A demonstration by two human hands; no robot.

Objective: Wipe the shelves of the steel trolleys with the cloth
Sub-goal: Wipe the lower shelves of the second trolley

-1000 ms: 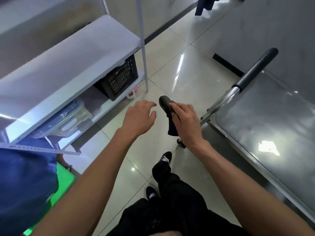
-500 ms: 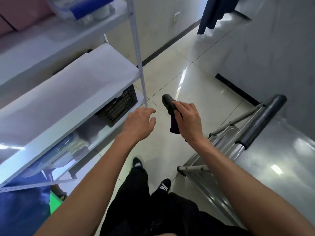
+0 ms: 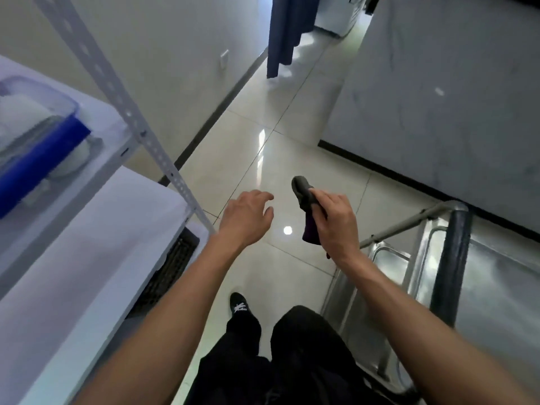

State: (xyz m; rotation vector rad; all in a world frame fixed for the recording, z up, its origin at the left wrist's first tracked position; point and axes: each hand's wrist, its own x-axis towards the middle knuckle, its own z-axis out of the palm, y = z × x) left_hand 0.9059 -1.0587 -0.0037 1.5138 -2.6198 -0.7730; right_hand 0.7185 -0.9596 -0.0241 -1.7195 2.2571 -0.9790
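My right hand (image 3: pixel 336 226) grips a dark, bunched cloth (image 3: pixel 305 194) held up in the air over the tiled floor; part of the cloth hangs below my fingers. My left hand (image 3: pixel 247 219) hovers beside it with relaxed fingers, holding nothing. The steel trolley (image 3: pixel 496 290) stands at the lower right, its black push handle (image 3: pixel 450 267) and shiny top shelf just right of my right forearm. Neither hand touches the trolley.
A white metal rack (image 3: pixel 87 247) fills the left side, with a blue-lidded plastic box (image 3: pixel 38 135) on an upper shelf and a black crate (image 3: pixel 172 267) lower down. A dark blue curtain (image 3: pixel 287 30) hangs at the far end. My legs and black shoe (image 3: pixel 238 304) are below.
The view has tilted upward and moved along the aisle; the trolley has slid toward the lower right. Both hands keep their pose, the right one still gripping the cloth.
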